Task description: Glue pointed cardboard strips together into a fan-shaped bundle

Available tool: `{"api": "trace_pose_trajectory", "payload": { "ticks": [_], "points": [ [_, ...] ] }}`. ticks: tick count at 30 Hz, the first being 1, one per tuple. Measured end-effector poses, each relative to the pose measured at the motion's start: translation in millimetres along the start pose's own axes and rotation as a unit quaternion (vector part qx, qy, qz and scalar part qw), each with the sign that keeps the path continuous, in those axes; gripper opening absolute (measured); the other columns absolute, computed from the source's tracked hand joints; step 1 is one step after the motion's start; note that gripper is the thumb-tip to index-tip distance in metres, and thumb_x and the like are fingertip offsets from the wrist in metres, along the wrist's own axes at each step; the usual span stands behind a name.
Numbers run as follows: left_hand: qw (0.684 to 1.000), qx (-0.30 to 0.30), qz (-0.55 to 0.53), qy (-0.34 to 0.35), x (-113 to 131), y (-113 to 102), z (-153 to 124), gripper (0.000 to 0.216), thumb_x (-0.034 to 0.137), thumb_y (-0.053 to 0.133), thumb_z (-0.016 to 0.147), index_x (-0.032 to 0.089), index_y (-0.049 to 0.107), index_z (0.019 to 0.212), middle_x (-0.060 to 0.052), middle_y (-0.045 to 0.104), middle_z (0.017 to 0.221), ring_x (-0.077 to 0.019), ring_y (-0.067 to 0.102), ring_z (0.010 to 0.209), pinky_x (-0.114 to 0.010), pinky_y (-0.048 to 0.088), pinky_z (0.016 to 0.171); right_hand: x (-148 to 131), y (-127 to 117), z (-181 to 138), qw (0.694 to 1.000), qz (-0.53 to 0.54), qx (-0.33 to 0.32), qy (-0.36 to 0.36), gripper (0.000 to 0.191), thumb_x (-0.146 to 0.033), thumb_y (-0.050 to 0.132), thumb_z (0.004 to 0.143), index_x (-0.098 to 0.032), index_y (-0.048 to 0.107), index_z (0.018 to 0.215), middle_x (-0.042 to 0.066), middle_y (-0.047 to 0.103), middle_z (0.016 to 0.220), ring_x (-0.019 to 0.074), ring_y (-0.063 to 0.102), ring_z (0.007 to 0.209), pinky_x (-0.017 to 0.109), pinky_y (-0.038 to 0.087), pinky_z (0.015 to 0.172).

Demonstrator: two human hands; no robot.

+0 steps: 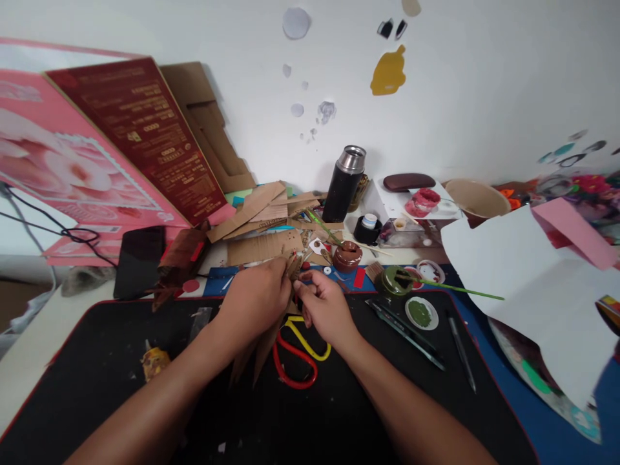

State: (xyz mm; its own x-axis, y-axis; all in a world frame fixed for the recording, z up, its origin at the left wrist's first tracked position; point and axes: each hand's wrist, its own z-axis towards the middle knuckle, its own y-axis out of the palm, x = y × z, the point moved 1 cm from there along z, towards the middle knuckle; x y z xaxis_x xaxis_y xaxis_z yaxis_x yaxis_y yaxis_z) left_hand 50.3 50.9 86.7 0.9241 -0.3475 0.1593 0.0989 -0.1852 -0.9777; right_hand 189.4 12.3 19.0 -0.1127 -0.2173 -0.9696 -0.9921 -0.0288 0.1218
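My left hand [259, 290] is closed around a piece of brown cardboard [264, 355], whose strips hang down below the wrist. Close beside it, my right hand [329, 310] has its thumb and fingers pinched together near the cardboard's upper end; what sits between those fingertips is too small to make out. Under both hands lies a pair of scissors [296, 383] with one red and one yellow handle loop, its blades hidden. The black mat [271, 426] with a red edge spreads beneath my arms.
Cardboard scraps [264, 248] pile up behind my hands. Open paint jars, brown [347, 257] and green [394, 281], hold green sticks. A black flask [343, 187] stands at the back. Pens [407, 332] lie right, a phone [138, 261] left, and white paper [523, 278] far right.
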Motion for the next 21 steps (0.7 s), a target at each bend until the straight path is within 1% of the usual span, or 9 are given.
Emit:
{"api": "trace_pose_trajectory", "payload": {
  "ticks": [4, 8, 11, 16, 21],
  "points": [
    [1.0, -0.008, 0.007, 0.0, 0.9, -0.5, 0.4, 0.022, 0.021, 0.046, 0.103, 0.017, 0.067, 0.106, -0.014, 0.08, 0.099, -0.0311, 0.079, 0.093, -0.035, 0.051, 0.072, -0.2, 0.1, -0.5, 1.0, -0.007, 0.0, -0.002, 0.024, -0.046, 0.066, 0.092, -0.023, 0.058, 0.094, -0.013, 0.047, 0.043, 0.0114, 0.04, 0.032, 0.022, 0.031, 0.037],
    [1.0, -0.006, 0.012, 0.011, 0.4, 0.5, 0.6, 0.024, 0.022, 0.044, 0.104, 0.016, 0.067, 0.105, -0.015, 0.08, 0.098, -0.0328, 0.078, 0.091, -0.037, 0.051, 0.071, -0.7, 0.3, -0.5, 1.0, -0.013, 0.0, -0.003, 0.024, -0.046, 0.066, 0.092, -0.023, 0.059, 0.094, -0.013, 0.046, 0.043, 0.0114, 0.041, 0.032, 0.022, 0.03, 0.037],
    [1.0, -0.004, 0.008, 0.009, -0.1, 1.5, 0.3, 0.024, 0.023, 0.044, 0.104, 0.016, 0.067, 0.104, -0.015, 0.079, 0.096, -0.0322, 0.078, 0.088, -0.036, 0.052, 0.07, -0.8, 0.3, -0.5, 1.0, -0.013, 0.002, 0.001, 0.025, -0.047, 0.066, 0.093, -0.023, 0.059, 0.095, -0.013, 0.046, 0.043, 0.0116, 0.041, 0.032, 0.022, 0.03, 0.037],
    [1.0, 0.0, -0.007, 0.007, 0.0, 2.6, 0.0, 0.024, 0.023, 0.044, 0.104, 0.015, 0.068, 0.105, -0.016, 0.079, 0.098, -0.0309, 0.078, 0.09, -0.036, 0.054, 0.074, 0.5, 0.3, -0.2, 1.0, -0.009, -0.004, -0.001, 0.025, -0.047, 0.066, 0.093, -0.024, 0.057, 0.095, -0.013, 0.045, 0.043, 0.0116, 0.04, 0.032, 0.022, 0.031, 0.037],
    [1.0, -0.006, 0.002, 0.004, 0.9, 2.6, 0.8, 0.023, 0.023, 0.045, 0.104, 0.016, 0.067, 0.106, -0.015, 0.079, 0.099, -0.0312, 0.078, 0.092, -0.035, 0.053, 0.073, 1.2, -0.2, 0.4, 1.0, -0.015, 0.003, 0.002, 0.023, -0.045, 0.066, 0.092, -0.023, 0.058, 0.095, -0.013, 0.046, 0.045, 0.0117, 0.041, 0.032, 0.022, 0.031, 0.036]
  ]
}}
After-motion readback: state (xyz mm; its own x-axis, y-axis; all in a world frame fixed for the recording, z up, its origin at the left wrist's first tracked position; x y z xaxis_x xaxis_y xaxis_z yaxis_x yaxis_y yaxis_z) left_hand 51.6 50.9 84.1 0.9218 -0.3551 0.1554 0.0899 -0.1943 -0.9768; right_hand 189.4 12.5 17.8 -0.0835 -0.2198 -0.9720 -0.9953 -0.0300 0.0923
